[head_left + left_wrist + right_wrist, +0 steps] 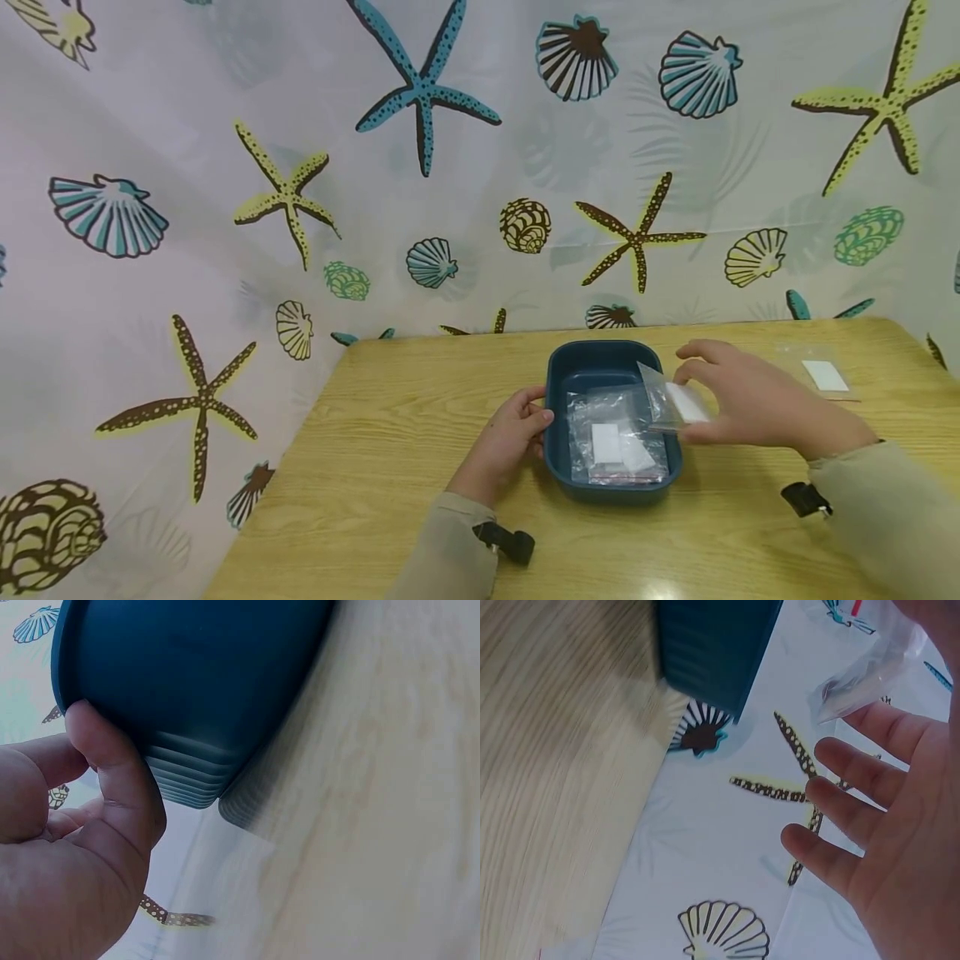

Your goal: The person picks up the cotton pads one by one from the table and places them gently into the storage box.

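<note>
A dark blue plastic bin [558, 367] stands on the table, with several clear plastic bags [618, 446] holding white pieces inside. My left hand [513, 433] grips the bin's left side, its thumb at the rim; the left wrist view shows this hand [97, 825] against the bin's ribbed outer wall [195, 682]. Over the bin's right edge, my right hand [750, 400] pinches a small clear plastic bag [660, 396] with a white piece in it. From the right wrist, the bag [870, 679] shows at the thumb side of the hand [900, 795], whose other fingers are spread.
Another clear bag with a white piece [825, 375] lies on the wooden table [420, 400], to the right beyond my right hand. A white cloth [465, 200] printed with starfish and shells hangs behind the table and along its left.
</note>
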Tool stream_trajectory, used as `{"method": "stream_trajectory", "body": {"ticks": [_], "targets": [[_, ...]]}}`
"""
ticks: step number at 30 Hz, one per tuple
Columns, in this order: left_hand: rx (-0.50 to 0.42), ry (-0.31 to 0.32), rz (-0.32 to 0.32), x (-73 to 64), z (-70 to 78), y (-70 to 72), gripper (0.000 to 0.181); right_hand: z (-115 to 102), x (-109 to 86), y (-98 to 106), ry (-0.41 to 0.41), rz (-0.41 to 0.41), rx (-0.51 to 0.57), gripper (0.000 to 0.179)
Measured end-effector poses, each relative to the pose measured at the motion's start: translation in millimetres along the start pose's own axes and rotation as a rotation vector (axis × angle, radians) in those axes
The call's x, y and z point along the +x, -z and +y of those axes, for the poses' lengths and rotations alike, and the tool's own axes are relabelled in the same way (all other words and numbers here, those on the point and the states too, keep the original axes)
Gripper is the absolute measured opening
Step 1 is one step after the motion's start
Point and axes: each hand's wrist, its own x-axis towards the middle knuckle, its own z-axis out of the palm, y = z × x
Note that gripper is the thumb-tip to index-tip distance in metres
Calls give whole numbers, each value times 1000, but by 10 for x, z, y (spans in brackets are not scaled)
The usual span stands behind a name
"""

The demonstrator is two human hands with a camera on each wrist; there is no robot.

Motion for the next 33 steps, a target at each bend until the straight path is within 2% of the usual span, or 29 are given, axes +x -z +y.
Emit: {"method": "stream_trajectory", "body": {"ticks": [7,13,26,33], "targets": [[15,7,-7,-13,3,20,44,-168,188,-116,43,-12,1,64],[21,4,-10,-14,2,35,45,-254,271,-146,54,-28,-26,66],[8,-12,-18,-2,-3,26,46,-220,288,-199,1,-87,-52,83],[13,-2,-14,-2,-9,31,46,-179,274,-220,-8,-95,-58,82]]}}
